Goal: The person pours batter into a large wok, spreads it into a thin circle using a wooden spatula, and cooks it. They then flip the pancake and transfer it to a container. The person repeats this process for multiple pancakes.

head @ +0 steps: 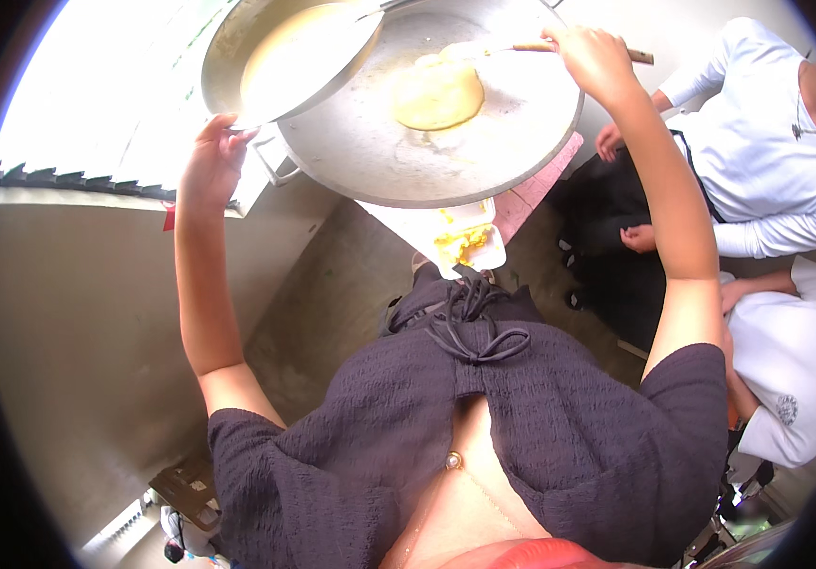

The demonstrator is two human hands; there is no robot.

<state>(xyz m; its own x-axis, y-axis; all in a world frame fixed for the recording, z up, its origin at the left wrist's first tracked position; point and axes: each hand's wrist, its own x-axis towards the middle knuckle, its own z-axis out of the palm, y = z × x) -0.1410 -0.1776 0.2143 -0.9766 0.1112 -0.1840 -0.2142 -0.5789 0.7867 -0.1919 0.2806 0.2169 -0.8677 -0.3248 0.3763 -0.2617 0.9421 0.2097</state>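
My left hand grips the near rim of a metal bowl, which holds pale yellow batter and is tilted over the left side of a wide metal pan. A metal utensil handle shows at the bowl's far rim. In the pan lies a round yellow pancake-like piece of batter. My right hand is closed around the wooden handle of a utensil; its far end reaches the batter's upper edge, where its shape is hard to make out.
Below the pan's near edge, an open white foam box with yellow food stands on a pink and white surface. Two people in white tops are close on the right. A wall and bright window ledge bound the left.
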